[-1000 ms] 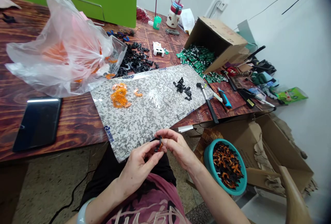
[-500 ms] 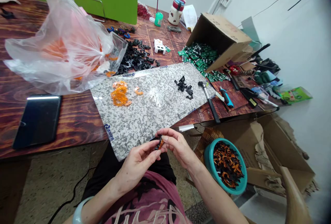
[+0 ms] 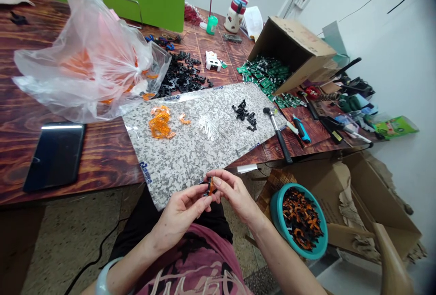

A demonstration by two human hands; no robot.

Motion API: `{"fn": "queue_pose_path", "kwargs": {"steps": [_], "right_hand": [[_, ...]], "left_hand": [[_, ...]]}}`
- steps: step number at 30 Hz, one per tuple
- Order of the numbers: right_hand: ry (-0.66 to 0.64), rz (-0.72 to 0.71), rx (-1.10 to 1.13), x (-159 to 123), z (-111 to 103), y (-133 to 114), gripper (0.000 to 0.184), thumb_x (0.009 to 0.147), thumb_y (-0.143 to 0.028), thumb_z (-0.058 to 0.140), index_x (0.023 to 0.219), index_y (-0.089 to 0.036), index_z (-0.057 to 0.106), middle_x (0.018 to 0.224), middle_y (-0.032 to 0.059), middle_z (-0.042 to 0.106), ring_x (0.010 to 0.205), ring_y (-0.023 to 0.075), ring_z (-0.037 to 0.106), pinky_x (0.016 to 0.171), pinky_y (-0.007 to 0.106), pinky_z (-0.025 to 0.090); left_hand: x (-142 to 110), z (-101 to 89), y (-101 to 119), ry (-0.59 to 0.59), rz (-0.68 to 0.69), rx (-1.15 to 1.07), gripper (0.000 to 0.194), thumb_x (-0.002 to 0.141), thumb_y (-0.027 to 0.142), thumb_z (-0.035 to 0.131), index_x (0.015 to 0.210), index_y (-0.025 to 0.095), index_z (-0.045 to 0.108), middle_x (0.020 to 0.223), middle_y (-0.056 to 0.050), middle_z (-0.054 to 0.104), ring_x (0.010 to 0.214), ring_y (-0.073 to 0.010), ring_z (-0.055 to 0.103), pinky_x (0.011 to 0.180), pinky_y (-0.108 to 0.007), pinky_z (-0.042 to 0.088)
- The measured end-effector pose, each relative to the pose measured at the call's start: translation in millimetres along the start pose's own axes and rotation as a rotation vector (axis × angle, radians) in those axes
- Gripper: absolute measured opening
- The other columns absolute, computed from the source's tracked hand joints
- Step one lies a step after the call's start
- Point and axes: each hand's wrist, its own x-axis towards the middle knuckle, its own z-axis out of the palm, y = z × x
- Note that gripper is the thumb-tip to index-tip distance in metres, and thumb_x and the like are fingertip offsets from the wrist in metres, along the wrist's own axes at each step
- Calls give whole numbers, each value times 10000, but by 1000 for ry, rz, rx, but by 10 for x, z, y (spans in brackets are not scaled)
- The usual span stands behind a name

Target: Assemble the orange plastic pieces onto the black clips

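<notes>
Between my fingertips, just past the near edge of the speckled board, is a small black and orange plastic part. My left hand pinches it from the left, and my right hand grips it from the right; the fingers partly cover it. On the board lie a pile of clear orange plastic pieces with a single orange piece beside it, a fan of small thin whitish pieces, and a cluster of black plastic pieces.
A teal tub of mixed black and orange parts stands at lower right. A hammer lies over the board's right edge. A plastic bag, a dark tablet and a cardboard box spilling green circuit boards surround the board.
The part has turned slightly between my fingers, and more of its orange side shows. Both hands keep their hold in nearly the same place. The view has shifted a little.
</notes>
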Motion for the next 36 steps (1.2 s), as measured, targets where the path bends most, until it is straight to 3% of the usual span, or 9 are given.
{"fn": "queue_pose_path", "kwargs": {"steps": [5, 13, 20, 26, 32, 36], "right_hand": [[-42, -25, -81, -7, 25, -52, 334, 800, -400, 622, 1042, -171, 641, 758, 3, 624, 544, 69, 509, 496, 203, 418], [-97, -56, -109, -12, 36, -25, 298, 830, -373, 597, 1046, -172, 640, 778, 23, 661, 561, 75, 521, 517, 206, 415], [-55, -191, -308, -59, 93, -25, 231, 806, -314, 642, 1002, -191, 653, 960, 45, 670, 792, 137, 605, 643, 234, 468], [32, -417, -544, -71, 172, -48, 139, 826, -242, 608, 935, -179, 667, 903, 48, 668, 766, 139, 596, 603, 232, 452], [30, -417, -589, -65, 175, -68, 118, 848, -201, 559, 867, -160, 668, 814, 32, 661, 711, 117, 576, 584, 215, 428], [29, -412, -581, -61, 185, -70, 113, 843, -191, 557, 854, -155, 663, 806, 31, 663, 700, 113, 574, 582, 209, 427]], "left_hand": [[-15, -41, -66, 49, 50, -49, 321, 717, 286, 719, 1004, 149, 677, 852, -40, 695, 759, -158, 614, 720, -279, 489], [-68, -169, -39, 143, 393, 483, 158, 802, 193, 658, 956, 177, 689, 714, 17, 560, 630, -110, 513, 582, -216, 414], [-100, -209, -64, 195, 503, 576, 149, 826, 187, 632, 969, 159, 666, 778, -5, 606, 628, -106, 531, 579, -205, 433], [-113, -201, -94, 206, 421, 547, 143, 811, 230, 651, 934, 160, 670, 737, 5, 608, 611, -105, 525, 567, -202, 431], [-126, -246, -82, 131, 181, 262, 148, 784, 280, 671, 883, 169, 674, 736, 11, 645, 652, -117, 566, 603, -206, 469], [-137, -237, -30, 91, 152, 88, 129, 800, 248, 651, 911, 194, 688, 787, 17, 681, 729, -124, 608, 688, -206, 493]]}}
